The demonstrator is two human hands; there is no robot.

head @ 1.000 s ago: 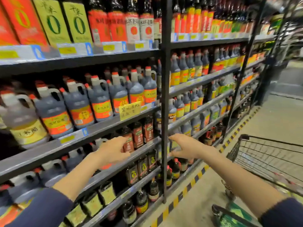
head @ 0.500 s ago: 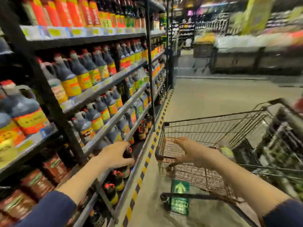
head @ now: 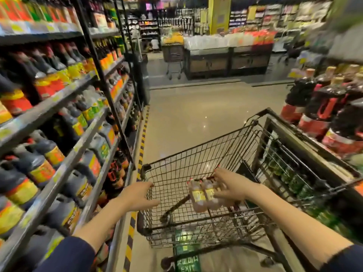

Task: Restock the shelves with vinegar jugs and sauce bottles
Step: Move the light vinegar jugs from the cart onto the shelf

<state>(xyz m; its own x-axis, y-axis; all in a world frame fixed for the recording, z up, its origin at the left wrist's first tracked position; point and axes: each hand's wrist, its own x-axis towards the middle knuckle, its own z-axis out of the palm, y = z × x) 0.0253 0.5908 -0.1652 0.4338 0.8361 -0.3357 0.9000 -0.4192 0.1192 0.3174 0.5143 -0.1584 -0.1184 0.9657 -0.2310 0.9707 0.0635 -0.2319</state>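
Note:
A wire shopping cart stands in the aisle in front of me. Inside it, my right hand grips a small cluster of pale amber bottles with yellow labels and red caps, lifted above the cart's floor. My left hand hovers open at the cart's left rim, fingers relaxed, holding nothing. The dark metal shelves on my left hold rows of grey vinegar jugs with orange and yellow labels, and dark sauce bottles lower down.
A second rack on the right carries dark bottles with red labels and green bottles below. A yellow-black striped line runs along the shelf base. The open aisle floor leads to display counters and another cart far ahead.
My view swung right from the shelves to the cart. Both hands left the shelf edge; the right hand reached into the cart and took hold of the amber bottles, while the left moved to the cart's rim.

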